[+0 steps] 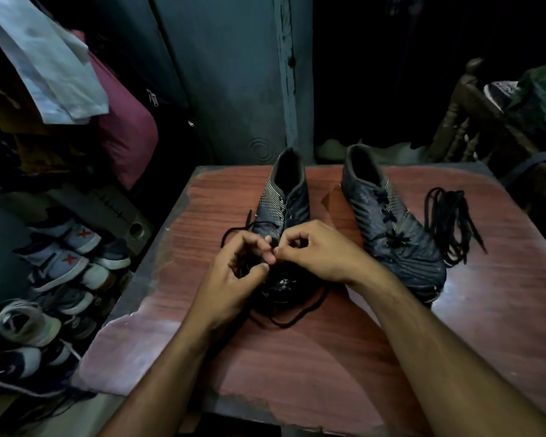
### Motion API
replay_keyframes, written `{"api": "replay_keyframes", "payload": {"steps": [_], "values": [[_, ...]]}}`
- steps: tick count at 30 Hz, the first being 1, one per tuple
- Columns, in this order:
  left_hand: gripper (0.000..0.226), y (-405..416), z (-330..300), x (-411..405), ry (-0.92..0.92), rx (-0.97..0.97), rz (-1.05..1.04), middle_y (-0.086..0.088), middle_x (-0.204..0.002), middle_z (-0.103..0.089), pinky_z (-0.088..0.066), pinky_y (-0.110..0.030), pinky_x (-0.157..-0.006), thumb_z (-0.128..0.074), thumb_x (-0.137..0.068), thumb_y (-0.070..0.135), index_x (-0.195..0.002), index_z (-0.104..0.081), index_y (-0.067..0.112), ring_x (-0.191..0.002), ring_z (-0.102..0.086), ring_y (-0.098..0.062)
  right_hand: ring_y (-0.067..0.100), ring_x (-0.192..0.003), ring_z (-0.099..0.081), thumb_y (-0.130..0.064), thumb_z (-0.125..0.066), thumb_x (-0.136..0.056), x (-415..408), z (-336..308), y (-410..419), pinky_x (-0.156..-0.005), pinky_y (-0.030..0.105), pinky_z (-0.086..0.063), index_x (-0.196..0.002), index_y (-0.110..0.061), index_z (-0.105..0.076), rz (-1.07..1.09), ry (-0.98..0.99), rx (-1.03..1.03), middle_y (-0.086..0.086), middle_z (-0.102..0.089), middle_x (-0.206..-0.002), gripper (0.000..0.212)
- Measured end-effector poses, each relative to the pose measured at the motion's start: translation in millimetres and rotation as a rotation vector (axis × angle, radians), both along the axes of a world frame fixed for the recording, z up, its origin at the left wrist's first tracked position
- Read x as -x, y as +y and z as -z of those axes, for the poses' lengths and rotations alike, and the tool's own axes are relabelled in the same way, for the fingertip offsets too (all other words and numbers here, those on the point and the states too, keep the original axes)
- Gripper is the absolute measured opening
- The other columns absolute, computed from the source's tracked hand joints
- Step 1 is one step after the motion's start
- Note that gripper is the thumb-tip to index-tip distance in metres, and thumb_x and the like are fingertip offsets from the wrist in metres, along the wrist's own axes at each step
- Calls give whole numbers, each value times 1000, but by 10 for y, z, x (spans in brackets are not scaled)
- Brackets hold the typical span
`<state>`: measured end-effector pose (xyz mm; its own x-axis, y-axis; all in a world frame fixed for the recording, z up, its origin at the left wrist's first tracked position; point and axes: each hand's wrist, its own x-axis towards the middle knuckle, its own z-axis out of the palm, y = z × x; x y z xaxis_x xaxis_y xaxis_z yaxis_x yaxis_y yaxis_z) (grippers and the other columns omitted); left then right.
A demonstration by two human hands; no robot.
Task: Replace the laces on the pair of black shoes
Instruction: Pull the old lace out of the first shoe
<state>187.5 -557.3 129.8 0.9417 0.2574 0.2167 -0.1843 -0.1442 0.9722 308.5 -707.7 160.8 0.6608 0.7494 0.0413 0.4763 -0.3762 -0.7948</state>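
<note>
We've got the left black shoe (284, 200) in the middle of the reddish table (297, 357), toe toward us, its black lace (292, 320) trailing loose around the toe. Our left hand (237, 272) and right hand (319, 250) both pinch that lace over the toe. The laced right shoe (391, 222) sits just beside, with a spare lace bundle (448, 225) on its far side.

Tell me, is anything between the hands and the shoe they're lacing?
Nothing visible. The left hand and right hand are already on the left shoe, their fingertips meeting over its black lace. The other shoe sits aside.
</note>
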Motion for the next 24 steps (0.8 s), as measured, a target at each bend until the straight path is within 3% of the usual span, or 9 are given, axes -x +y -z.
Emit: {"api": "replay_keyframes", "payload": {"steps": [3, 5, 8, 12, 14, 17, 19, 22, 24], "values": [[33, -11, 1, -42, 35, -67, -121, -4, -100, -71, -54, -44, -99, -53, -85, 0, -109, -68, 18, -108, -68, -17, 4, -65, -52, -31, -72, -91, -22, -88, -99, -65, 27, -39, -74, -27, -74, -134, 83, -6, -4, -65, -70, 18], [32, -29, 3, -53, 22, -292, -153, 6, -107, -72, -54, -39, -100, -60, -91, 5, -115, -72, 22, -108, -68, -10, 11, -70, -55, -34, -73, -91, -36, -119, -144, -68, 31, -41, -73, -31, -74, -197, 100, 7, 1, -68, -79, 18], [25, -55, -21, -52, -2, -474, -172, 15, -105, -69, -52, -31, -95, -66, -91, 18, -111, -76, 29, -106, -66, -7, 2, -69, -50, -32, -75, -91, -44, -141, -159, -69, 29, -38, -70, -33, -73, -242, 95, 6, 0, -65, -80, 21], [25, -63, -47, -40, 17, -494, -205, 19, -104, -68, -51, -28, -93, -73, -91, 12, -107, -76, 31, -105, -66, -5, 6, -71, -53, -24, -70, -90, -41, -168, -171, -70, 32, -40, -67, -23, -68, -248, 132, 11, 9, -67, -81, 22], [31, -81, -64, -39, 30, -474, -211, 16, -103, -71, -51, -27, -96, -74, -91, 10, -116, -72, 28, -108, -66, -4, 10, -68, -50, -26, -65, -86, -38, -182, -172, -67, 38, -38, -64, -19, -62, -222, 138, 16, 9, -64, -73, 23], [46, -102, -83, -21, 72, -377, -220, 10, -94, -72, -47, -13, -96, -74, -90, 6, -128, -64, 28, -117, -62, 5, 10, -63, -43, -28, -58, -83, -46, -185, -177, -64, 36, -33, -62, -13, -59, -170, 153, -17, 3, -56, -65, 26], [49, -107, -84, -14, 89, -335, -231, 8, -93, -72, -48, -16, -97, -75, -89, 5, -130, -62, 30, -119, -61, 7, 17, -63, -40, -32, -55, -82, -60, -190, -203, -62, 37, -29, -64, -11, -64, -127, 173, -78, 3, -53, -63, 29], [50, -106, -79, -17, 112, -261, -223, 5, -91, -69, -48, -23, -102, -75, -89, 4, -127, -60, 34, -121, -61, 5, 24, -67, -35, -30, -52, -84, -130, -184, -260, -59, 37, -24, -79, 14, -61, -65, 297, -224, 6, -58, -65, 45], [49, -114, -71, -19, 112, -266, -214, 3, -91, -68, -46, -22, -105, -74, -90, 5, -127, -59, 34, -123, -60, 6, 28, -66, -37, -30, -54, -84, -143, -210, -251, -59, 36, -29, -70, 3, -65, 3, 294, -355, 16, -57, -68, 38]]}}
